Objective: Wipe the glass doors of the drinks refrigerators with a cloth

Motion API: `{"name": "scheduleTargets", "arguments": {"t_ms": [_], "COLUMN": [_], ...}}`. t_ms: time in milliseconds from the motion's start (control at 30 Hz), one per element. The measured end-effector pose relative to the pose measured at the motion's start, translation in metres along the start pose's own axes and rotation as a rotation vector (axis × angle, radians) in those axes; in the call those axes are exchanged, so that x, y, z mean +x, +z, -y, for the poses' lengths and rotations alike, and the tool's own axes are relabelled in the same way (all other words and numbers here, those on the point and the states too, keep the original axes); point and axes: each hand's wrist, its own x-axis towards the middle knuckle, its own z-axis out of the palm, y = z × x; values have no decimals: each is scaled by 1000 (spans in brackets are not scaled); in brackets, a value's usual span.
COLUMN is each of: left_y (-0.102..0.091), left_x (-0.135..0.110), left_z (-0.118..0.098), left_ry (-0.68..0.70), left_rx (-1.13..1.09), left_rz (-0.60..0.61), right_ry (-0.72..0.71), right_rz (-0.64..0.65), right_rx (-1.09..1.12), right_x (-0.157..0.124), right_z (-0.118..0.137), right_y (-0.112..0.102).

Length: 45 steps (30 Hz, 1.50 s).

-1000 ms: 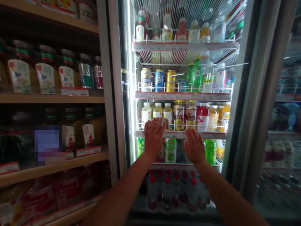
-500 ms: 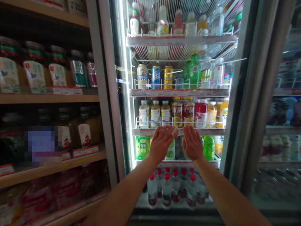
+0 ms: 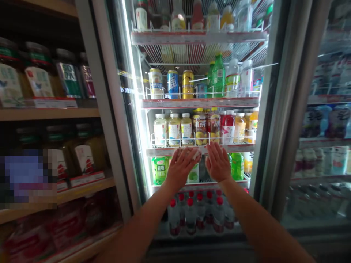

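Note:
My left hand [image 3: 179,168] lies against the glass door [image 3: 131,120] of a lit drinks fridge, fingers over a small white cloth [image 3: 193,156] pressed to the pane. My right hand [image 3: 218,163] rests flat on the glass just to its right, fingers stretched out and holding nothing. Both hands sit just below the third shelf rail [image 3: 161,151]. Behind the glass are pale juice bottles [image 3: 174,129], cans [image 3: 172,84], green bottles [image 3: 159,170] and red-capped water bottles [image 3: 189,215].
Wooden shelves [image 3: 49,114] at the left carry rows of jars [image 3: 37,80] and packets lower down. The fridge's grey door frame [image 3: 263,109] stands at the right, with a second, darker fridge [image 3: 323,120] beyond it.
My left hand has slid down and to the right on the glass with the cloth, closer to my right hand, which has stayed flat on the glass. The view has drifted rightward.

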Motion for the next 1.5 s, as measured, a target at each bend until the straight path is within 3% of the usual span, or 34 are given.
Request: {"name": "scheduleTargets", "arguments": {"t_ms": [67, 167, 267, 333, 400, 500, 633, 733, 800, 867, 967, 1100, 1200, 1267, 1367, 1400, 1433, 1500], "left_y": [-3, -11, -10, -3, 4, 5, -6, -6, -2, 1, -1, -8, -5, -1, 2, 0, -2, -7], "left_x": [6, 30, 36, 21, 2, -5, 20, 18, 0, -17, -20, 7, 5, -12, -34, -35, -32, -19], "left_z": [8, 27, 24, 8, -6, -4, 23, 22, 11, 2, 11, 40, 34, 20, 10, 13, 18, 33], "left_ry": [8, -173, -326, -280, -107, 13, -210, -305, -224, -59, 63, -199, -364, -289, 136, 221, 236, 99], "left_rx": [-1, 42, 60, 23, -31, -46, 3, 27, 4, -31, -38, 16, 25, 13, -24, -27, -21, 8], "left_rz": [-8, -100, -168, -137, -32, 41, -106, -151, -101, -13, 36, -142, -209, -154, 25, 69, 88, 51], "right_ry": [4, 7, 9, 8, 1, 3, 9, 2, -2, -3, -4, -5, -6, -7, -6, -5, -4, -4], "right_rz": [-1, -7, -8, -3, 3, 23, 31, 21, 25, 23, 17, 19, 31, 25, 18, 20, 23, 20], "right_rx": [2, 6, 5, -1, -5, 4, 6, -9, -15, -19, -22, -21, -18, -17, -14, -12, -10, -7], "right_x": [0, 0, 0, 0, 0, 1, 1, 0, 0, 0, 0, -1, -1, -1, -1, -1, -1, 0], "right_z": [0, 0, 0, 0, 0, -1, -1, -2, -2, -2, -2, -2, -2, -2, -1, -1, -1, -1], "right_y": [0, 1, 1, 1, 0, -1, -1, -1, -1, -1, -1, 0, 0, -1, -1, -1, -1, -1]}}
